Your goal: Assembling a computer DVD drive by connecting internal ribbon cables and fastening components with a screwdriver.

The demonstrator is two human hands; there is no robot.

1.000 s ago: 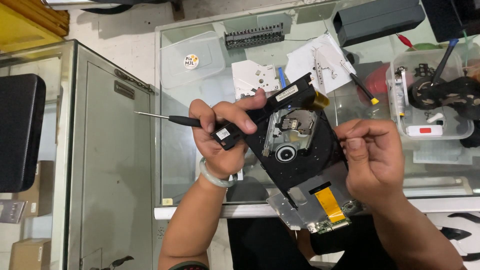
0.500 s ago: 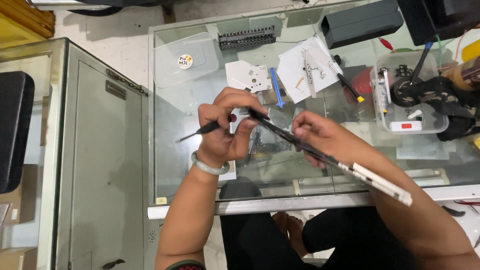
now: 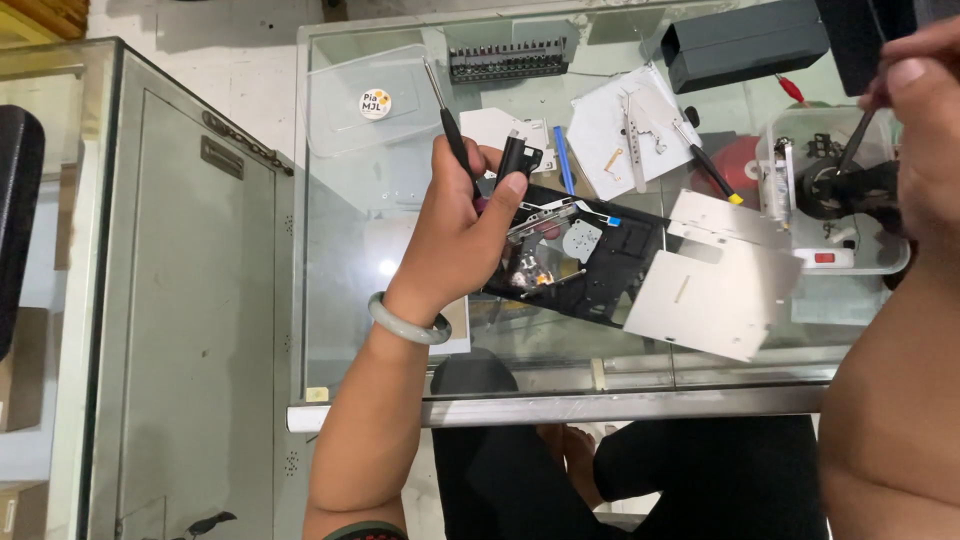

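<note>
- At centre frame, the left hand (image 3: 462, 235) is closed around a slim black-handled screwdriver (image 3: 447, 115) whose shaft now points toward the upper edge of the picture; half a second earlier its tip pointed toward the left edge.
- The same hand's thumb and fingers also pin down the left end of a black disc-drive chassis (image 3: 590, 262), which now lies flat on the glass table (image 3: 340, 290); half a second ago the unit was tilted on edge between both hands.
- A pale bangle (image 3: 407, 322) circles the left wrist, just below the grip.
- A silver metal cover plate (image 3: 720, 280) rests just right of the chassis, overlapping its right end, with its inner face turned up.
- The right hand (image 3: 925, 120) has left the drive and now sits at the upper right edge of the frame, fingertips pressed together on a thin dark tool (image 3: 856, 140) over a clear plastic tray (image 3: 838, 250) of small parts.
- The shift reads as a pause in the dismantling: the drive is parked on the table under one hand while the other goes to the tray.
- Farther up the table lie white paper sheets (image 3: 625, 125), a black bit holder (image 3: 508, 60) and a dark box (image 3: 745, 45).
</note>
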